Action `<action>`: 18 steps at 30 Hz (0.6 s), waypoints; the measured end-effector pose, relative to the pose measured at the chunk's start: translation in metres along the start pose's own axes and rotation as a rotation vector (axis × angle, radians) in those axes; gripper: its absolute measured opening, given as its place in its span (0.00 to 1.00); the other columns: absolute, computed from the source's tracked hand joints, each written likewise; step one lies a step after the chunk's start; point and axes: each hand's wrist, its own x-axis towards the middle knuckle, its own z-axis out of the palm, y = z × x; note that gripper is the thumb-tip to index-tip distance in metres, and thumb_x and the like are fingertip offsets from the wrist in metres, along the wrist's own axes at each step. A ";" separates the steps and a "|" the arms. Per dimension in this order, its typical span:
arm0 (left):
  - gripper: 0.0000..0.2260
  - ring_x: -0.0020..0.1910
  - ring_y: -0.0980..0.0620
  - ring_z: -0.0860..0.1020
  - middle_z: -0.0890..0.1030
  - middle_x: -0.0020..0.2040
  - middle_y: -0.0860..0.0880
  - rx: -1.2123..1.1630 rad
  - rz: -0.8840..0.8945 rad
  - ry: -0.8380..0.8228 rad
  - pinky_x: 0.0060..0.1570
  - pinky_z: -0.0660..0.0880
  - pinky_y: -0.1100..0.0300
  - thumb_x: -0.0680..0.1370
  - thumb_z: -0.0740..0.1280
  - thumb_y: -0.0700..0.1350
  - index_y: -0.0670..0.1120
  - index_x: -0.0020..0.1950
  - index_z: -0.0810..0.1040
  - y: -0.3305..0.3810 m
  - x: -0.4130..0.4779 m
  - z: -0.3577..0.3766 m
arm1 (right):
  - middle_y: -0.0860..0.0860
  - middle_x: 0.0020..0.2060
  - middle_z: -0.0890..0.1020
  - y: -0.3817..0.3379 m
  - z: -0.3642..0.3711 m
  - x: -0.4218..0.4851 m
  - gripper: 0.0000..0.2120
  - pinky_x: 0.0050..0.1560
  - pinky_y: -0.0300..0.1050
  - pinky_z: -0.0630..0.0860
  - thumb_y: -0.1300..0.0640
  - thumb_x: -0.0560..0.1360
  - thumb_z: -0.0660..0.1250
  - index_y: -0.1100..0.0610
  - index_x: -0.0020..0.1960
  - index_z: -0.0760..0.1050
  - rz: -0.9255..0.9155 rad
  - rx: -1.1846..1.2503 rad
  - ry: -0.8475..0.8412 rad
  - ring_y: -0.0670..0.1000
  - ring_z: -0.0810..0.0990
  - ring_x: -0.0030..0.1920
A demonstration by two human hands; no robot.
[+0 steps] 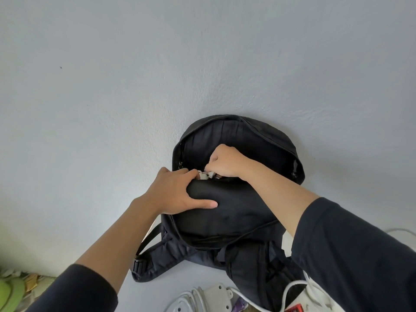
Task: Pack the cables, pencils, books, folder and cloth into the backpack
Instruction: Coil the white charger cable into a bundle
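**A:** Starting at the lower left of the frame: something soft and green, blurred, hard to name. Then up the bare forearm to the left hand, doing what?

**B:** Gripping the front panel of the backpack, at centre frame against the pale wall. Fingers curled over the rim, thumb laid flat across smooth black fabric. Holding the mouth open, by the look of it.

**A:** And just right of those fingers?

**B:** A crumpled scrap of pale stuff, pinched by the right hand, knuckles up, right at the lip of the main compartment. Probably the cloth; too bunched to swear to.

**A:** Which way next, then?

**B:** Down and away, into the dark lining behind the panel. Already in the right hand, so no call to swap. Mouth lying crosswise in the frame, zip arched open above.

**A:** Not yet packed?

**B:** Along the bottom edge, centre to right: glossy white cables, looped, beside a hard white plug block. Well apart from both hands.
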 end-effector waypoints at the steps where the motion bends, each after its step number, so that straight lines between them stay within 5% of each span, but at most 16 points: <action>1: 0.29 0.47 0.58 0.76 0.77 0.45 0.60 -0.015 0.006 -0.010 0.64 0.64 0.52 0.65 0.59 0.83 0.62 0.52 0.67 0.000 0.001 0.000 | 0.60 0.35 0.83 0.005 0.003 -0.001 0.14 0.40 0.45 0.75 0.55 0.76 0.73 0.67 0.41 0.82 -0.033 0.072 0.021 0.52 0.79 0.36; 4: 0.28 0.48 0.59 0.75 0.77 0.44 0.60 -0.075 0.018 0.073 0.64 0.63 0.52 0.65 0.62 0.81 0.62 0.54 0.72 0.001 -0.004 0.009 | 0.54 0.35 0.87 0.011 0.017 -0.005 0.16 0.41 0.39 0.81 0.46 0.73 0.78 0.60 0.43 0.85 -0.107 0.287 0.208 0.48 0.86 0.36; 7: 0.35 0.54 0.57 0.72 0.73 0.50 0.59 -0.154 0.044 0.313 0.64 0.60 0.57 0.66 0.65 0.79 0.60 0.66 0.77 0.005 -0.020 0.033 | 0.53 0.31 0.85 0.007 0.034 -0.001 0.16 0.38 0.33 0.78 0.47 0.72 0.79 0.61 0.43 0.84 -0.140 0.359 0.279 0.45 0.84 0.29; 11: 0.35 0.58 0.54 0.73 0.75 0.55 0.56 -0.236 0.029 0.501 0.67 0.63 0.56 0.66 0.70 0.76 0.54 0.65 0.80 0.005 -0.033 0.050 | 0.55 0.34 0.86 -0.005 0.039 0.003 0.16 0.43 0.39 0.78 0.47 0.76 0.74 0.60 0.41 0.86 -0.195 0.161 0.097 0.47 0.82 0.35; 14: 0.34 0.57 0.53 0.75 0.77 0.55 0.56 -0.263 0.035 0.536 0.66 0.67 0.53 0.65 0.73 0.74 0.53 0.62 0.82 0.002 -0.035 0.047 | 0.55 0.39 0.85 -0.004 0.023 0.007 0.11 0.49 0.48 0.78 0.56 0.78 0.69 0.58 0.40 0.85 -0.141 0.062 -0.119 0.52 0.83 0.43; 18: 0.34 0.59 0.56 0.70 0.72 0.59 0.56 -0.328 0.028 0.495 0.67 0.65 0.57 0.63 0.77 0.72 0.56 0.62 0.82 0.002 -0.034 0.043 | 0.54 0.62 0.81 0.009 0.012 0.001 0.15 0.68 0.50 0.72 0.59 0.81 0.65 0.51 0.65 0.82 -0.216 -0.026 -0.254 0.55 0.78 0.63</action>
